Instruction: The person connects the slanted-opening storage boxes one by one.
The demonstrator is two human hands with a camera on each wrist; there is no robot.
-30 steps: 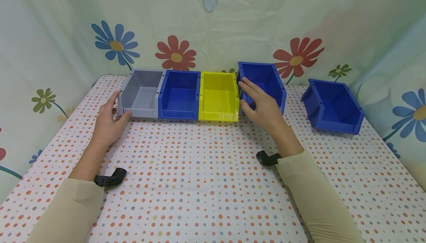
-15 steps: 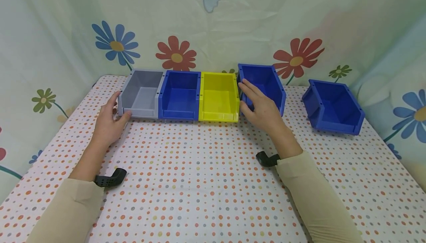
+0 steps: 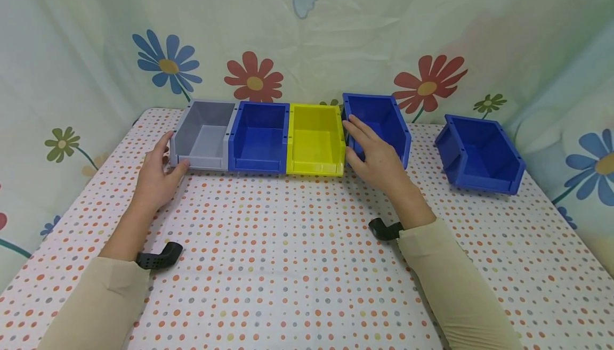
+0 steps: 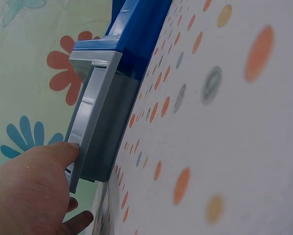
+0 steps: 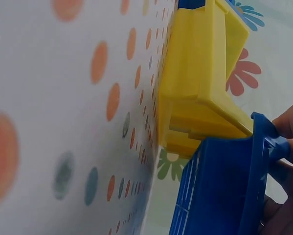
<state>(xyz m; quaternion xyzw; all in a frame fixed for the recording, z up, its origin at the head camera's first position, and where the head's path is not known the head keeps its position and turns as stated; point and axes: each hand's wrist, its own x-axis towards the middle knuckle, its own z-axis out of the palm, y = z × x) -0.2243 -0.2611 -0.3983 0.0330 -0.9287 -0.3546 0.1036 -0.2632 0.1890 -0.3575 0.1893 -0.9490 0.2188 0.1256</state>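
Bin (image 3: 384,118), blue, in right hand (image 3: 380,164)

Flowered backdrop (image 3: 360,35) — dotted tablecloth (image 3: 268,254) below

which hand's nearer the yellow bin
Right: the right hand holds the blue bin just right of the yellow bin; the left hand grips the gray bin, furthest left.
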